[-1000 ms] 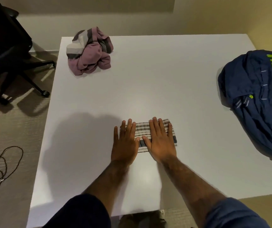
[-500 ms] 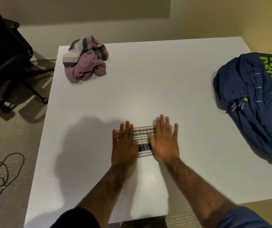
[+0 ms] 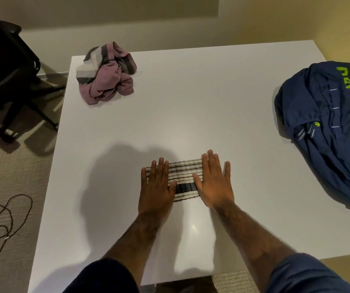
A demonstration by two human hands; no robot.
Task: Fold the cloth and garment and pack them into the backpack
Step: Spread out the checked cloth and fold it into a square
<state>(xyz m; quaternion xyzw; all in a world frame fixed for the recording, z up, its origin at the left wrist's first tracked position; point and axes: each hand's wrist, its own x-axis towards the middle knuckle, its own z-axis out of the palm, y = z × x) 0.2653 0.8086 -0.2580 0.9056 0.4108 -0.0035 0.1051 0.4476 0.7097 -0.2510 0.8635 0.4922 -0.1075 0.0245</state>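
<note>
A small folded cloth (image 3: 184,176), white with dark stripes, lies flat on the white table (image 3: 191,106) near its front. My left hand (image 3: 156,187) presses flat on the cloth's left end. My right hand (image 3: 214,182) lies flat over its right end, fingers spread. A crumpled pink and grey striped garment (image 3: 106,72) sits at the table's far left corner. The dark blue backpack (image 3: 330,127) with green lettering lies on the right side of the table, partly cut off by the frame.
A black office chair (image 3: 7,66) stands on the floor to the left of the table. A thin dark cable (image 3: 5,218) loops on the carpet at the lower left. A wall runs behind the table.
My hands have slid apart over the folded cloth, the right one moving to its right end. More of the cloth's middle shows now.
</note>
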